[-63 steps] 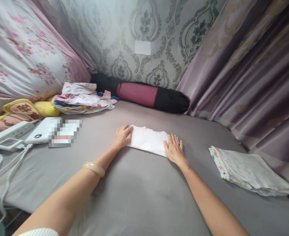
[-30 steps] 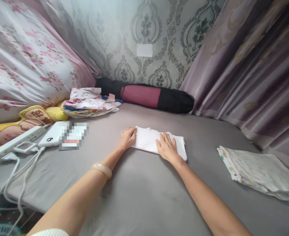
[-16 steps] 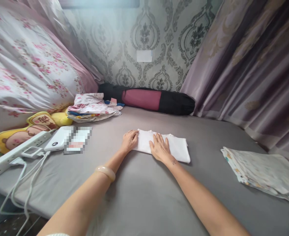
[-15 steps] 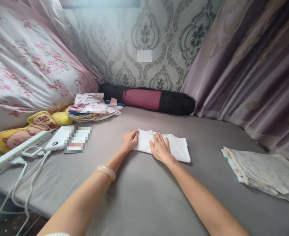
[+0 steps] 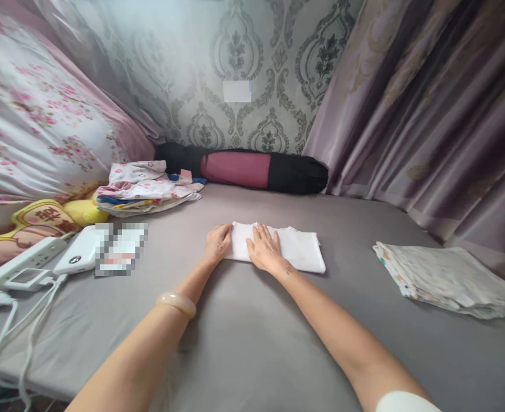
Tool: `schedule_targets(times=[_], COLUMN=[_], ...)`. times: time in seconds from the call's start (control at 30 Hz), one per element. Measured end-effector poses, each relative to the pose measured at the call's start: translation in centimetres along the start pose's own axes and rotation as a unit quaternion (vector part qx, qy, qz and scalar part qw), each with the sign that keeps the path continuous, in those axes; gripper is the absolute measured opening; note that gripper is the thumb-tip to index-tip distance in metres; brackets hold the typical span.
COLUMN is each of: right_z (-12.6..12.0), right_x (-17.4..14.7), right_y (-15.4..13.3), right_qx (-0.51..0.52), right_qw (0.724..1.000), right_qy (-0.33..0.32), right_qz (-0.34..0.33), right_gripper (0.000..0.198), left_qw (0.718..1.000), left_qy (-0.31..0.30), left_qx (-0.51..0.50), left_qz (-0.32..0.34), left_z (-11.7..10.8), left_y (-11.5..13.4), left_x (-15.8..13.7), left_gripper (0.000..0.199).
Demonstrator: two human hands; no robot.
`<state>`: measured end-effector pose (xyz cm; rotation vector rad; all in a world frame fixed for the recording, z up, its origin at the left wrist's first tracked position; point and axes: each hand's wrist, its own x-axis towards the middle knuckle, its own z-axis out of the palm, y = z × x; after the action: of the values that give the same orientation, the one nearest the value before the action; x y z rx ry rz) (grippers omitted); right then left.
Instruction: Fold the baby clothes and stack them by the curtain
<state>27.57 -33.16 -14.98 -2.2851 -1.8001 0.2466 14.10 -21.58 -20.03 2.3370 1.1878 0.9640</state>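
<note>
A white garment (image 5: 302, 249), folded into a long flat strip with a small button on its far edge, lies on the grey sheet. My left hand (image 5: 218, 244) is at its left end, fingers closed together and bent over the edge; the thumb side touches the cloth. Flat on the garment's left half rests my right hand (image 5: 264, 247), its fingers stretched out and holding nothing. The cloth's underside is hidden.
Folded patterned cloth (image 5: 450, 280) lies at the right. At the back left is a pile of clothes (image 5: 143, 186), beside a black and maroon roll (image 5: 235, 169). A power strip (image 5: 29, 260), cables and a white power bank (image 5: 83, 249) occupy the left.
My right hand has slid slightly left along the garment, closer to my left hand. My left hand stays at the left end. The camera view has turned a little to the right.
</note>
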Motion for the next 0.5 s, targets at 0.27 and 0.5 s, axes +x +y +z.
schedule_targets(times=[0.27,0.5], right_z=[1.2,1.7], right_x=[1.3,1.3], right_y=[-1.2,-0.9], right_qx=[0.009,-0.007], right_qw=[1.000,1.000], right_qy=[0.009,0.015], right_qz=[-0.004,-0.005], right_gripper=[0.064,0.063], left_qw=[1.000,0.995], left_qy=[0.007,0.017], left_qx=[-0.029,-0.076], left_qz=[-0.008,-0.056], left_z=[-0.1,-0.5], left_y=[0.0,0.2], left_x=[0.1,0.1], left_gripper=[0.033,0.033])
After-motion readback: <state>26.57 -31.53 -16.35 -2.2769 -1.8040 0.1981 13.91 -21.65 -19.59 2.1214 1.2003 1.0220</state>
